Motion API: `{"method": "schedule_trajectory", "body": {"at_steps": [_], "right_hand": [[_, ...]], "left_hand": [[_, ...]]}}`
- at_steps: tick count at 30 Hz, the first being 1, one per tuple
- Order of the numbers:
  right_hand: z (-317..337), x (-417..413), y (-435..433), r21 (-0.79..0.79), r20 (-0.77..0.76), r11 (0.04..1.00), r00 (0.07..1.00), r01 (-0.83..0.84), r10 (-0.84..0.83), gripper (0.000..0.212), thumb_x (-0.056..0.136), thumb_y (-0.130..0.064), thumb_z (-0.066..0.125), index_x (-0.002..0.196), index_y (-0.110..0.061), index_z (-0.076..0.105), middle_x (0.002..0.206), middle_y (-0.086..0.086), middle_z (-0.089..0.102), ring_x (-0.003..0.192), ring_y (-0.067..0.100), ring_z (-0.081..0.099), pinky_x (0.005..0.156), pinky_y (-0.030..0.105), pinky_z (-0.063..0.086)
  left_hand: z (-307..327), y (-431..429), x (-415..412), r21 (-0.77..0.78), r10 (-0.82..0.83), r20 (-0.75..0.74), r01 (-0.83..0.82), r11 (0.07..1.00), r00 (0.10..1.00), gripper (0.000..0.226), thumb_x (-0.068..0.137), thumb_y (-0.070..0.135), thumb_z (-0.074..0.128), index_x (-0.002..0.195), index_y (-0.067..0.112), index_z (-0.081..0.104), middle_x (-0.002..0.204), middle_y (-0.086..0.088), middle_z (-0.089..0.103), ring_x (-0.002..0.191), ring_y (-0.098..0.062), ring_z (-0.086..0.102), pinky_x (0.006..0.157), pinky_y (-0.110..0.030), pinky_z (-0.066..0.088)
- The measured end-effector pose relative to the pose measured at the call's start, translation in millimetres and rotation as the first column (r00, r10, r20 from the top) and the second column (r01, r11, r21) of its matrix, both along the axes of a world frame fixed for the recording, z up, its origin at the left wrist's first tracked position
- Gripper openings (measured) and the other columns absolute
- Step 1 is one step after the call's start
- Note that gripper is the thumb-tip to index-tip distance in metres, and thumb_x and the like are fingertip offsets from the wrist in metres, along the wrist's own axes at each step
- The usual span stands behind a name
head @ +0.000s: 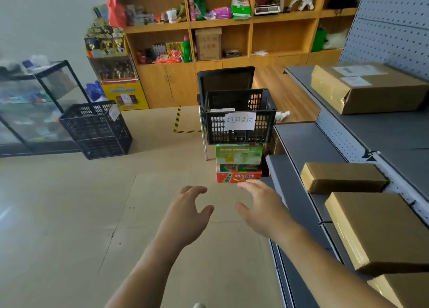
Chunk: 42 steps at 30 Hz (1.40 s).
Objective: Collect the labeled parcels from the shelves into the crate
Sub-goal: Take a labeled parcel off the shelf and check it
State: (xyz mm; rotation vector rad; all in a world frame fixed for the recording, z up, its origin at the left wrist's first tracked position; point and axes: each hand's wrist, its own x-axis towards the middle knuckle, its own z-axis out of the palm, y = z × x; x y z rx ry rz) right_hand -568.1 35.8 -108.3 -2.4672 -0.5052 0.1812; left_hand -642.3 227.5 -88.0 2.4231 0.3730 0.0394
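Both our hands are out in front of us and hold nothing. The left hand has its fingers loosely curled and apart, and the right hand is spread flat, just beside the edge of the grey metal shelves.

The black slotted plastic crate with a handwritten paper note on its front stands ahead of us, above a green carton and a red carton. Something pale already shows inside it.

The parcels lie to our right:
- A large brown cardboard parcel with white labels on top sits on the upper shelf.
- A small brown cardboard box sits lower down.
- A wider brown cardboard box sits next to the small one, nearer to us.

We judge the step in hand to be the reach for the next parcel. We cannot see labels on the two lower boxes, so we should check their faces before taking either.

To do it well, we turn toward the shelf and put one hand on each side of the chosen box. We lift it level rather than dragging it across its neighbour. The large labelled parcel looks bulky for the crate, so it will want both hands and a slow, flat lowering.
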Motion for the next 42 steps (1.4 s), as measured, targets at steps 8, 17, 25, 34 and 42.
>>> {"method": "schedule_trajectory", "body": {"at_steps": [8, 17, 25, 34, 42], "right_hand": [[-24.5, 139.5, 51.9, -0.012, -0.016, 0.992, 0.992, 0.125, -0.126, 0.054, 0.096, -0.040, 0.064, 0.147, -0.029, 0.051, 0.152, -0.011, 0.046, 0.141, 0.011, 0.041, 0.118, 0.035, 0.034], [-44.1, 249.7, 40.2, -0.016, -0.095, 0.926, 0.921, 0.378, -0.378, 0.052, 0.094, -0.038, 0.068, 0.143, -0.026, 0.055, 0.146, -0.008, 0.052, 0.137, 0.015, 0.048, 0.114, 0.036, 0.039], [-69.7, 329.8, -18.2, 0.012, -0.169, 0.793, 0.783, 0.609, -0.598, 0.050, 0.094, -0.038, 0.067, 0.141, -0.025, 0.056, 0.141, -0.008, 0.056, 0.129, 0.016, 0.056, 0.104, 0.028, 0.042], [-111.0, 346.8, -90.5, -0.108, -0.263, 0.595, 0.554, 0.796, -0.790, 0.051, 0.095, -0.040, 0.063, 0.143, -0.023, 0.055, 0.142, -0.001, 0.058, 0.130, 0.022, 0.054, 0.109, 0.036, 0.044], [-132.1, 312.4, -105.9, -0.211, -0.275, 0.254, 0.192, 0.944, -0.942, 0.050, 0.096, -0.036, 0.063, 0.144, -0.021, 0.055, 0.148, -0.002, 0.052, 0.133, 0.018, 0.051, 0.109, 0.023, 0.034]], "left_hand": [[-32.7, 53.6, 165.0, -0.053, -0.135, -0.030, 0.133, 0.990, 0.990, 0.049, 0.095, 0.035, 0.064, 0.141, 0.030, 0.051, 0.145, 0.015, 0.043, 0.118, -0.005, 0.049, 0.094, -0.017, 0.037], [-51.9, 45.8, 334.3, -0.012, -0.370, -0.093, 0.371, 0.929, 0.924, 0.050, 0.093, 0.036, 0.065, 0.141, 0.031, 0.052, 0.144, 0.010, 0.047, 0.134, -0.013, 0.045, 0.113, -0.030, 0.037], [-74.8, -43.4, 417.6, 0.017, -0.675, -0.164, 0.687, 0.727, 0.719, 0.051, 0.096, 0.036, 0.062, 0.144, 0.033, 0.046, 0.145, 0.016, 0.042, 0.138, -0.005, 0.037, 0.103, -0.009, 0.021], [-113.5, -112.7, 488.5, 0.032, -0.827, -0.231, 0.854, 0.519, 0.512, 0.053, 0.095, 0.038, 0.063, 0.145, 0.032, 0.048, 0.145, 0.014, 0.046, 0.137, -0.006, 0.041, 0.100, -0.008, 0.021], [-154.1, -177.8, 532.1, -0.106, -0.947, -0.265, 0.971, 0.216, 0.182, 0.049, 0.092, 0.030, 0.069, 0.139, 0.025, 0.055, 0.141, 0.003, 0.056, 0.128, -0.015, 0.053, 0.102, -0.019, 0.035]]}}
